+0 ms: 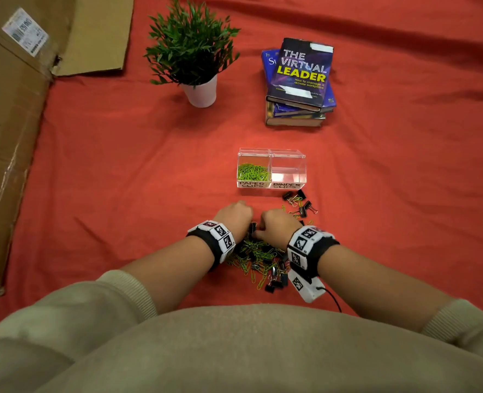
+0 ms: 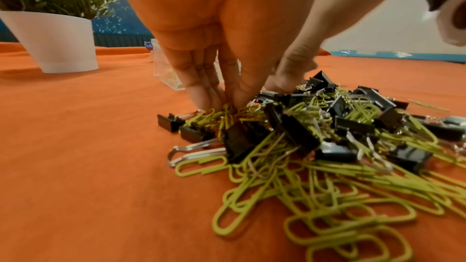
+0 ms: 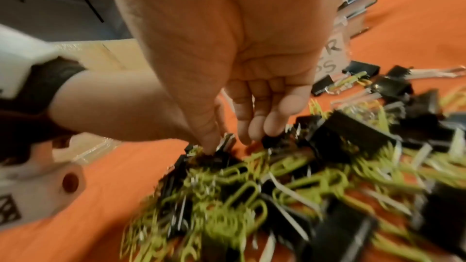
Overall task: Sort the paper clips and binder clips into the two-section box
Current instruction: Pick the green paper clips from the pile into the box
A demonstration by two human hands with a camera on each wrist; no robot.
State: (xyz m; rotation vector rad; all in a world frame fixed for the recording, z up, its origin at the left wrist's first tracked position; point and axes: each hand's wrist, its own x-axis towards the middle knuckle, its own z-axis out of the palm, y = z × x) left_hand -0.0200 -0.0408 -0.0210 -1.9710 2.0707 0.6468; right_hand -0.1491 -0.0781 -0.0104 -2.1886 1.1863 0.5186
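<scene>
A mixed pile of green paper clips (image 1: pixel 256 255) and black binder clips (image 1: pixel 275 279) lies on the red cloth in front of me. My left hand (image 1: pixel 233 215) reaches into the pile's far edge. In the left wrist view, this left hand (image 2: pixel 221 101) pinches a few green paper clips (image 2: pixel 221 115) between thumb and fingers. My right hand (image 1: pixel 277 222) is close beside it. Its thumb and fingers (image 3: pixel 252 127) pinch a black binder clip (image 3: pixel 224 144) by its silver handle. The clear two-section box (image 1: pixel 271 153) stands beyond, with paper clips in its left section and nothing in its right.
A smaller scatter of binder and paper clips (image 1: pixel 300 205) lies just in front of the box's right section. A potted plant (image 1: pixel 197 89) and a stack of books (image 1: pixel 300 83) stand farther back. Flattened cardboard (image 1: pixel 8 137) covers the left side.
</scene>
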